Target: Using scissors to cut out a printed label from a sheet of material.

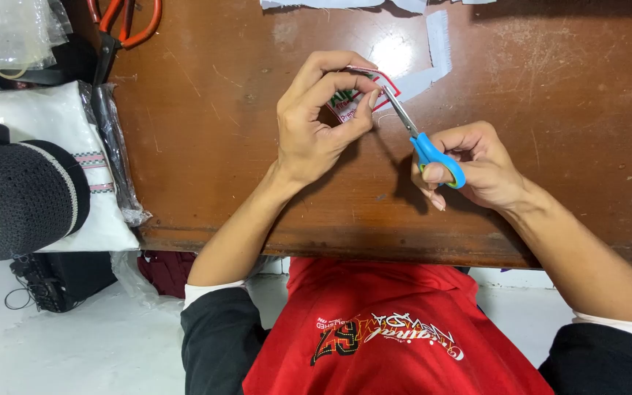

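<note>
My left hand (320, 117) pinches a small woven label (363, 93) with a red border and green and red print, holding it just above the brown wooden table (221, 139). My right hand (477, 164) grips small scissors with blue handles (433, 153); their metal blades point up-left and meet the label's right edge. Thin loose threads hang from the label near the blades. Part of the label is hidden behind my left fingers.
White fabric strips (437, 51) lie at the table's far edge. Large orange-handled scissors (122, 29) rest at the top left. A black knitted cap (20, 197) and a plastic-wrapped white cloth (53, 124) sit at the left, beside clear plastic bags (9, 29).
</note>
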